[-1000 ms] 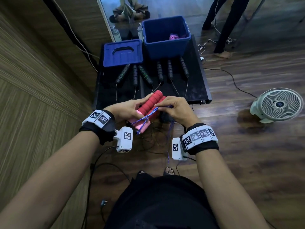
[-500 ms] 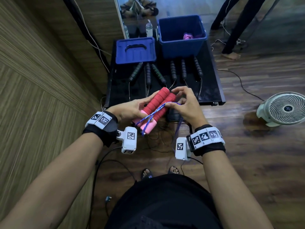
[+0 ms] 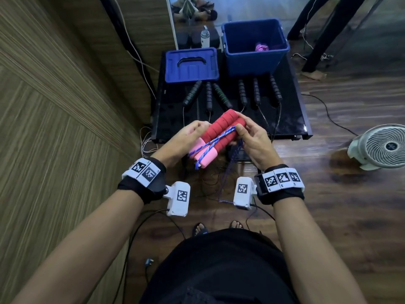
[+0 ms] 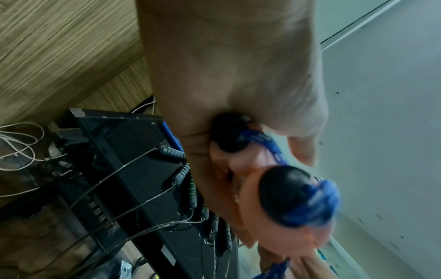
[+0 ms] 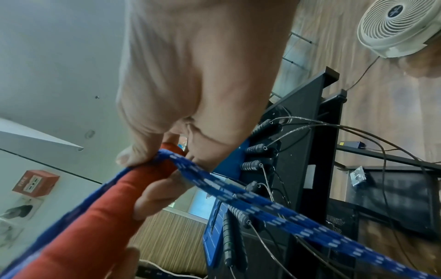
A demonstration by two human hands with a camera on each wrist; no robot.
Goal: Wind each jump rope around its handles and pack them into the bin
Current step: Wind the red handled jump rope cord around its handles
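Both forearms reach forward and converge at chest height, each wrist strapped in a black band with white marker tags and a white camera box hanging under it. Left hand [image 3: 186, 137] is palm-in, fingers curled round the near, pink end of the paired red handles [image 3: 219, 132], gripping them side by side. Right hand [image 3: 252, 139] sits at the far end of the handles, thumb and fingertips [image 5: 133, 156] pinching the blue rope [image 5: 238, 196] against the foam, remaining fingers curled under; rope runs taut from that pinch back past the wrist.
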